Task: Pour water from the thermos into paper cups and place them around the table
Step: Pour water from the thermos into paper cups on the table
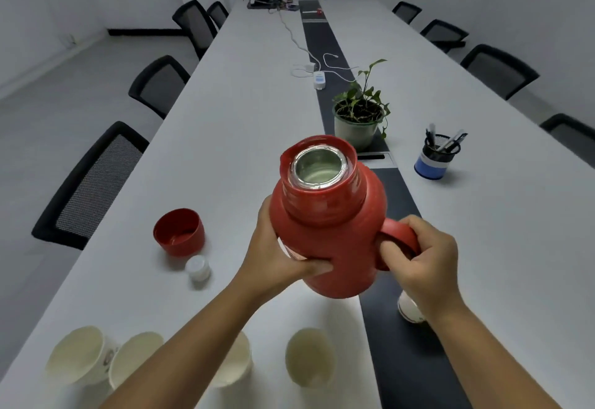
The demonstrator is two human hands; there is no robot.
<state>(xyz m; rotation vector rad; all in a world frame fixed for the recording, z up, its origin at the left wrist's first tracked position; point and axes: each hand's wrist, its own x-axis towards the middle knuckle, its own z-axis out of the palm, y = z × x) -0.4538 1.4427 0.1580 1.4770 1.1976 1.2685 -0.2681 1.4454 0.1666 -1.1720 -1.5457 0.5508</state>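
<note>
- 5 white paper cups stand at the near end of the long white table (244, 93): a blurred open white paper cup far left (79, 355), a second white cup just beside it (136, 358), a third white cup (236, 360) largely hidden behind the left forearm, a fourth open white cup (309, 357) nearer the middle, and a fifth white cup (409, 309) on the dark centre strip (328, 41), mostly covered by the right wrist.
- All the near cups are soft and out of focus; whether any holds water cannot be told.
- The left hand (277, 260) presses against the side of the red plastic thermos (325, 222), thumb curled across its front; its fingers are hidden behind the body.
- The right hand (425, 257) is wrapped around the thermos's red loop handle, fingers curled through it.
- The thermos is held above the table, tilted, its open steel-lined mouth facing up and away; its base is hidden.
- 1 red round thermos cap (178, 231) sits mouth-up left of the thermos, with 1 small white stopper (198, 267) just beside it.
- Farther on: 1 potted green plant in a pale pot (359, 119) on the strip, and 1 blue-and-black pen holder (436, 157) to its right.
- 1 white power strip with trailing cables (318, 80) lies beyond.
- 8 black mesh chairs line the sides, some cut off by the edges.
- Dark gear at the far end is too small to identify.
</note>
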